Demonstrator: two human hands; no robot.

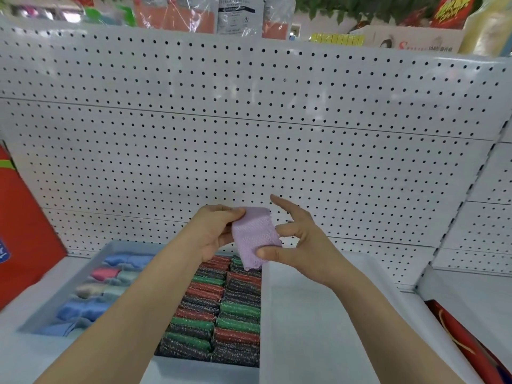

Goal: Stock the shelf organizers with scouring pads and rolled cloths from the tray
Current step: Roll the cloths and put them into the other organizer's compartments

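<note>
Lilac waffle-textured cloth (253, 236) sits between your two hands, raised above the back end of the middle organizer and in front of the white pegboard (249, 120). Your left hand (213, 231) grips its upper left edge with fingers curled over the top, and your right hand (299, 239) pinches its lower right side between the thumb and a bent finger, while the index finger points up and clear of the fabric. That is one cloth in hand, partly folded, its bottom corner hanging just over the scouring pads (219, 309). Below your forearms you have three white shelf organizers side by side on the shelf. The left organizer (55, 306) holds rolled cloths (105, 273) in blue, pink, pale yellow and pale green; I make out roughly seven or eight rolls, though your left arm hides part of them and blur stops an exact count. The middle organizer (194, 367) is packed with glittery scouring pads standing on edge in two columns, red, green and dark grey alternating; about ten show in each column, and the far rows are too small to count surely. The right organizer (318, 328) shows only its pale inner walls and floor from here. One red package (25, 223) stands at the far left edge, and another red item (465, 345) lies at the lower right. Above the pegboard, several bagged goods (238, 15) line the top shelf.
</note>
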